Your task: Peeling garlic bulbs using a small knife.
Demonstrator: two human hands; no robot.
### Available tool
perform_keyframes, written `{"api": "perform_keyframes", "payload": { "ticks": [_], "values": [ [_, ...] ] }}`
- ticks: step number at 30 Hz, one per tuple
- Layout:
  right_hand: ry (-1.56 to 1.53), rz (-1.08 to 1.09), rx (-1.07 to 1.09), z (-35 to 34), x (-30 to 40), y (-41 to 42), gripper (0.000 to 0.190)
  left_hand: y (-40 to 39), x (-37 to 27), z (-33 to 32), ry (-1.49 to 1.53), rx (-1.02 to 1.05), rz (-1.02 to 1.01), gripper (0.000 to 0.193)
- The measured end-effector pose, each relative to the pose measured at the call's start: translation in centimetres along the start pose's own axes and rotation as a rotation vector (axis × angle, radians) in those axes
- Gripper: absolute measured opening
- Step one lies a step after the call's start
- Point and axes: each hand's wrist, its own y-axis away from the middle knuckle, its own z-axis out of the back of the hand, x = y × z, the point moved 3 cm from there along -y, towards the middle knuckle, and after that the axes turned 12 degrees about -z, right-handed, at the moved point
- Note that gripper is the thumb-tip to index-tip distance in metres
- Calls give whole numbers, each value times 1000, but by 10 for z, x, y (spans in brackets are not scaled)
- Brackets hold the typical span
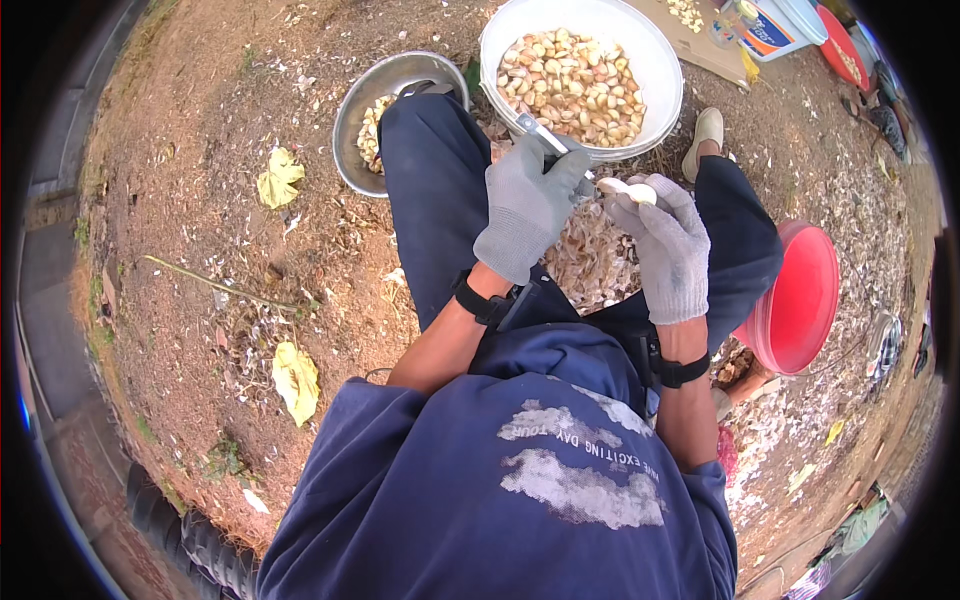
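My left hand (531, 199), in a grey knit glove, is closed around a small knife-like metal tool (546, 136). The tool's upper end sticks out towards the bucket, and its working end is mostly hidden by the fingers. Pale garlic cloves (642, 194) are pinched in the fingertips of my right hand (664, 240), gloved too, just right of the tool. Beyond both hands stands a white bucket (664, 82) with many garlic cloves (574, 86) in it. Loose garlic skins (592, 259) lie heaped between my legs, below the hands.
A metal bowl (352, 97) with garlic pieces sits beyond my left knee. By my right knee a red bucket (802, 300) lies tipped, near another person's foot (720, 403). Cardboard (697, 52), a white-and-blue tub (784, 26) and a red basin (844, 49) are at the far right.
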Motion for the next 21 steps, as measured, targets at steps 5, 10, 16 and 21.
{"api": "perform_keyframes", "payload": {
  "ticks": [5,10,16,21],
  "values": [
    [-114,19,41,10,-2,-4,32,-8,7,13,20,-30,14,21],
    [-85,17,-5,8,-4,-5,34,-9,5,7,104,126,169,21],
    [-23,29,-70,3,-6,-5,36,1,4,-12,320,116,253,26],
    [-14,58,-61,2,-9,-4,35,2,5,-17,398,110,221,27]
  ]
}}
